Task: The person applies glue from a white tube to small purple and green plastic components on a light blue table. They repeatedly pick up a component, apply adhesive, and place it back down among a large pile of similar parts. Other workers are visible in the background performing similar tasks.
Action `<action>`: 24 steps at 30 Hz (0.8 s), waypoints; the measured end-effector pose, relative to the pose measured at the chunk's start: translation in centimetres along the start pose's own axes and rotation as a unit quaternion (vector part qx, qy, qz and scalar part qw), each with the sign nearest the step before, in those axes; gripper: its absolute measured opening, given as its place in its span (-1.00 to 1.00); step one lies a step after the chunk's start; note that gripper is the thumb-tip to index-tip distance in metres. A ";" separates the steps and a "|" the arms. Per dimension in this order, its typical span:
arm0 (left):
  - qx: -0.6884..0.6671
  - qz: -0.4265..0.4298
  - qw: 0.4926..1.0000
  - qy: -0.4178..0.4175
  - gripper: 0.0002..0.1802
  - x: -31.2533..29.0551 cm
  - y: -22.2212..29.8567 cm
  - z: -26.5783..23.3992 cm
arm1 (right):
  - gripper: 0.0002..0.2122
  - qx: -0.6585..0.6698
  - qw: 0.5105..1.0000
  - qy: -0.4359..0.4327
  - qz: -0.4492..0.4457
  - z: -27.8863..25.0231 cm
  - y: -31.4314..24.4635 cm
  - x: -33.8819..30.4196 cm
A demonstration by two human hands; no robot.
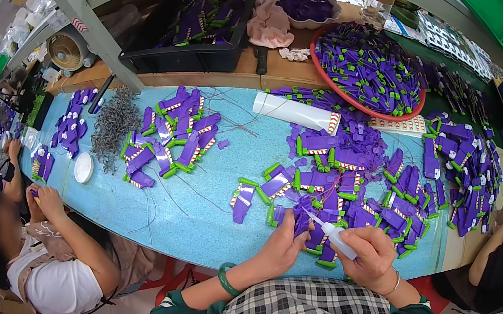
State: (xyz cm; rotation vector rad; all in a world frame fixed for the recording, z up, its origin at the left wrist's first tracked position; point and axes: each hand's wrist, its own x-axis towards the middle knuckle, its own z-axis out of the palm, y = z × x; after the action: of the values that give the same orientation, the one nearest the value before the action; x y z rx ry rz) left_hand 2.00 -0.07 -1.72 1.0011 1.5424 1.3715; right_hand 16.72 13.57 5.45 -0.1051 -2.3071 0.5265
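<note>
Though bottle (pixel 339 242) near table-edge (pixel 190 258), room leftward

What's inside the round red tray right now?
The red tray holds a heap of purple pieces with bright green ends. The heap covers the tray's floor and its own lower layers, so what lies down there can't be seen.

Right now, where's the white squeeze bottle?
In the head view, lower right of centre: the white squeeze bottle is in the right hand, nozzle toward the left hand.
</note>
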 end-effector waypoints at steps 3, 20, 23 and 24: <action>-0.156 -0.014 0.986 -0.056 -0.61 0.0 0.4 -0.5 | -0.63 0.010 1.000 0.014 -0.010 0.0 0.1 -0.1; -0.279 0.033 0.958 -0.049 -0.53 0.5 1.4 -1.1 | -0.62 0.019 1.000 -0.006 -0.011 0.1 0.1 0.1; -0.243 0.036 0.969 -0.009 -0.56 0.4 1.1 -0.7 | -0.61 0.020 1.000 -0.001 -0.017 0.1 0.1 0.2; -0.227 0.036 0.973 0.007 -0.57 0.4 0.9 -0.5 | -0.61 0.018 1.000 0.001 -0.015 -0.1 0.0 0.1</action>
State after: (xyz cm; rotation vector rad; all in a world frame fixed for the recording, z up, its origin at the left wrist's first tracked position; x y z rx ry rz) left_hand 1.41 0.24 -0.77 0.7658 1.1324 1.6869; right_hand 16.66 13.63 5.58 -0.0537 -2.2927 0.5532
